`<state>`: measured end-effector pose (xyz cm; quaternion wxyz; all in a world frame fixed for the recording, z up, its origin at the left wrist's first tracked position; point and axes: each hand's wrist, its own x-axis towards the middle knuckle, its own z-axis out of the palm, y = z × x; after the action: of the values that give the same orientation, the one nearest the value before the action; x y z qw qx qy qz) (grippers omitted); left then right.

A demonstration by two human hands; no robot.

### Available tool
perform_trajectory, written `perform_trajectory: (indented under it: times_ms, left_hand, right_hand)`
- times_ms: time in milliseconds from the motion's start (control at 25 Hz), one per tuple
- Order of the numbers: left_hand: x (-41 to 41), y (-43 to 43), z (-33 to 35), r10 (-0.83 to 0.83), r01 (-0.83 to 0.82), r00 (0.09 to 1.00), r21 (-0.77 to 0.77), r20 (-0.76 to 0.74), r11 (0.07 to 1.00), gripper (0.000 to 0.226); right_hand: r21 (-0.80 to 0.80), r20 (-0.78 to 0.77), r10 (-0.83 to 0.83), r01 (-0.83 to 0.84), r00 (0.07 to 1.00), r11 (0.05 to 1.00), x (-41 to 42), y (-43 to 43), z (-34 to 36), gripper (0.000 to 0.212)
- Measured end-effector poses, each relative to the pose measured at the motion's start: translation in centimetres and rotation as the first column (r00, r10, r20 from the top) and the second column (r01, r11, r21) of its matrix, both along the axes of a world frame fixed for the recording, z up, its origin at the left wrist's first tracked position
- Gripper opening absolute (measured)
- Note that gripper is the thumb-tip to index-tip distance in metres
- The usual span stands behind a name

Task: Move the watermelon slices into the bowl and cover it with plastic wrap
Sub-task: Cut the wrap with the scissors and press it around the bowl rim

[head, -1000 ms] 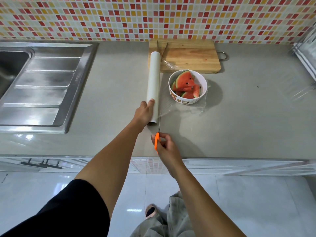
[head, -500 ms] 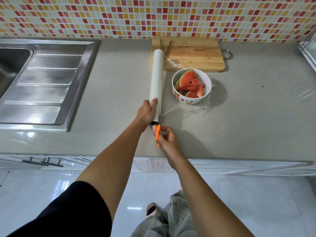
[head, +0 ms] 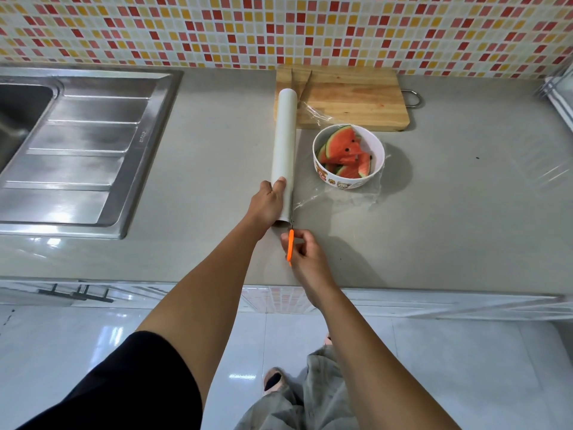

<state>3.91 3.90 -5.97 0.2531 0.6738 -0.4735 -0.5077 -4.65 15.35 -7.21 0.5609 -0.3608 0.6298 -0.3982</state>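
Observation:
A white bowl [head: 376, 156] with cartoon bears holds several watermelon slices [head: 344, 150] on the grey counter. A sheet of plastic wrap [head: 313, 200] runs from the roll over the bowl. The long white wrap roll [head: 283, 141] lies left of the bowl, pointing away from me. My left hand [head: 268, 204] grips the roll's near end. My right hand [head: 305, 252] holds an orange-handled blade [head: 290, 243], whose thin metal edge lies along the roll's right side where the film leaves it.
A wooden cutting board [head: 353, 97] sits behind the bowl against the tiled wall, with a knife [head: 305, 85] on its left end. A steel sink and drainboard [head: 77, 150] fill the left. A rack edge [head: 558, 97] shows at far right.
My right hand with the orange blade has moved forward, up to the roll's near end. The blade now reaches along the film. My left hand has kept its hold on the roll.

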Motion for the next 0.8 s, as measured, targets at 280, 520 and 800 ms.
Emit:
perform_trajectory:
  times_ms: [280, 520, 800]
  left_hand:
    - [0.1, 0.1, 0.0, 0.001, -0.001, 0.999, 0.007, -0.032, 1.0, 0.044]
    - [0.0, 0.1, 0.1, 0.009, -0.009, 0.999, 0.01, -0.03, 1.0, 0.044]
    - [0.1, 0.1, 0.2, 0.009, -0.008, 0.998, 0.017, -0.055, 1.0, 0.044]
  right_hand:
    - [0.023, 0.012, 0.011, -0.012, 1.0, 1.0, -0.1, -0.8, 0.3, 0.047]
    - [0.046, -0.03, 0.061, -0.059, 0.998, 0.997, -0.7, -1.3, 0.1, 0.046]
    - [0.004, -0.084, 0.036, -0.035, 0.996, 0.999, -1.3, -1.5, 0.2, 0.041]
